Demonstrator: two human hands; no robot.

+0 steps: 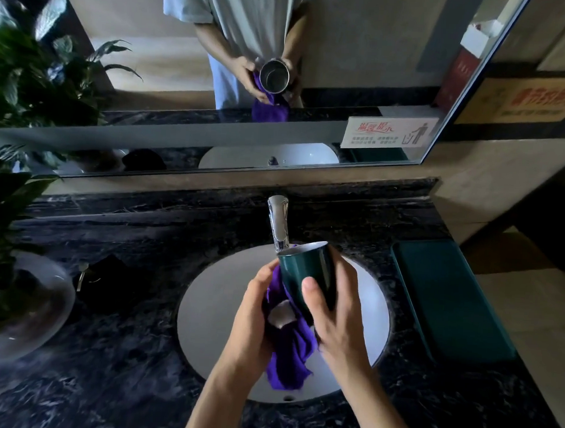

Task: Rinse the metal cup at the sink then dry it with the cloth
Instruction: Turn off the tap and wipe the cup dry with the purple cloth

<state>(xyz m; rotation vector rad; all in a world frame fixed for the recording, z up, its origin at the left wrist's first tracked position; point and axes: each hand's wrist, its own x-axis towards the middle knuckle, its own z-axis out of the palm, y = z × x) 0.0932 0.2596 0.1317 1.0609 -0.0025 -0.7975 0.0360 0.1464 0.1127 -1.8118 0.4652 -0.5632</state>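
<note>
The metal cup (306, 267), dark green outside with a shiny rim, is tilted with its mouth facing away from me, above the white sink basin (210, 311). My right hand (331, 318) grips its side and base. My left hand (253, 313) presses a purple cloth (292, 348) against the cup's left side; the cloth hangs down between both hands. The chrome tap (279, 220) stands just behind the cup, and I see no water running. The mirror shows the cup's steel inside.
Dark marble counter (120, 352) surrounds the basin. A potted plant in a glass bowl (21, 298) sits at the left, a black object (107, 283) beside it. A dark green tray (446, 301) lies at the right. A mirror (249, 81) spans the back wall.
</note>
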